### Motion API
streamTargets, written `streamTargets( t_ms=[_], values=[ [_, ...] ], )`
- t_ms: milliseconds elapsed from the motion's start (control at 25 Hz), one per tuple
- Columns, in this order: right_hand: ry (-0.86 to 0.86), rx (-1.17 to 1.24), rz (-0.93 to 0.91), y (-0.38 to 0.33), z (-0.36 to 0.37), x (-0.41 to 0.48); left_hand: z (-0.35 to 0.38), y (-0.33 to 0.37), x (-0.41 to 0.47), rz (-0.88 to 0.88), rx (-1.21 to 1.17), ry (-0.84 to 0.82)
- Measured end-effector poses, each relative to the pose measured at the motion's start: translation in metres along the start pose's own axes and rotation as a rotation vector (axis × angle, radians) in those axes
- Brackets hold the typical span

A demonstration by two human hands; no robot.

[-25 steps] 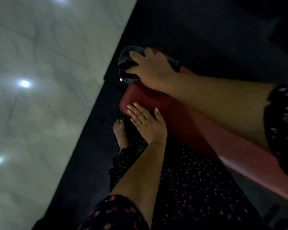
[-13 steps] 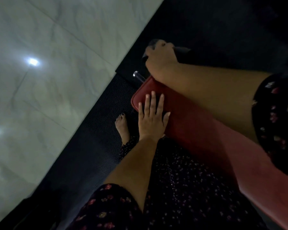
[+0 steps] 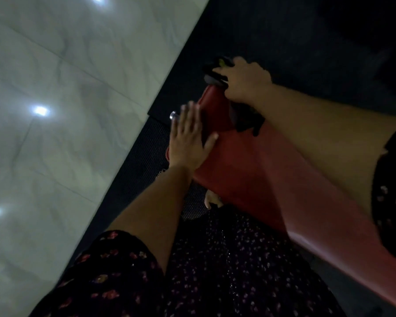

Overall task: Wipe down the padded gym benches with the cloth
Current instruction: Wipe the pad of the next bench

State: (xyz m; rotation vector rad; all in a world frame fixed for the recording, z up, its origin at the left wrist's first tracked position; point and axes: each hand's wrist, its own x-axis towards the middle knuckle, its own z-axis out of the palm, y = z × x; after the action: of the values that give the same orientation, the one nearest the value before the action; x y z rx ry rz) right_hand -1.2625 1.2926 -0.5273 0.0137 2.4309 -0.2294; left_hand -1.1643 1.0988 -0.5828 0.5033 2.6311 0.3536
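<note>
A red padded bench point(image 3: 249, 161) runs from the lower right up to its narrow end at the centre. My right hand point(image 3: 244, 82) grips a dark cloth point(image 3: 215, 75) at that far end of the pad; part of the cloth hangs in shadow under my wrist. My left hand point(image 3: 191, 138) lies flat with straight fingers on the pad's left edge, nearer to me. The picture is dim and slightly blurred.
A dark rubber mat point(image 3: 142, 165) covers the floor under the bench, and pale marble tiles point(image 3: 55, 110) lie to the left. A metal stub point(image 3: 173, 115) sticks out by my left fingertips. My bare toes point(image 3: 209, 199) and floral dress point(image 3: 215, 271) are below.
My right hand with the cloth stays at the bench's far end. My left hand has slid along the pad's left edge, still flat. The camera view has swung.
</note>
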Motion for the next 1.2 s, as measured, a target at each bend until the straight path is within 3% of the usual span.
streamTargets(
  t_ms=[80, 120, 280, 440, 600, 720, 880, 1000, 1200],
  values=[
    [-0.073, 0.269, 0.014, 0.024, 0.005, -0.011, -0.002, 0.016, 0.014, -0.371, -0.16, 0.027],
    [-0.093, 0.334, 0.0, 0.037, 0.008, -0.023, -0.003, 0.023, 0.02, -0.376, -0.135, 0.017],
    [-0.239, 0.346, 0.148, 0.085, 0.022, -0.07, -0.008, 0.047, 0.042, 0.053, 0.04, 0.012],
    [-0.172, 0.306, 0.165, 0.068, 0.013, -0.051, 0.005, 0.051, 0.058, 0.241, 0.116, 0.121],
    [-0.087, 0.294, 0.056, 0.054, 0.017, -0.043, 0.019, 0.044, 0.06, 0.27, 0.106, 0.298],
    [-0.147, 0.338, 0.113, 0.097, 0.046, -0.078, 0.014, 0.046, 0.061, 0.278, 0.107, 0.23],
    [-0.279, 0.226, 0.485, 0.153, 0.082, -0.137, 0.013, 0.048, 0.061, 0.265, 0.125, 0.158],
    [-0.249, 0.266, 0.779, 0.136, 0.084, -0.127, 0.012, 0.047, 0.062, 0.273, 0.103, 0.167],
    [0.059, 0.267, 0.437, 0.054, 0.062, -0.086, 0.018, 0.044, 0.062, 0.309, 0.094, 0.201]
  ],
)
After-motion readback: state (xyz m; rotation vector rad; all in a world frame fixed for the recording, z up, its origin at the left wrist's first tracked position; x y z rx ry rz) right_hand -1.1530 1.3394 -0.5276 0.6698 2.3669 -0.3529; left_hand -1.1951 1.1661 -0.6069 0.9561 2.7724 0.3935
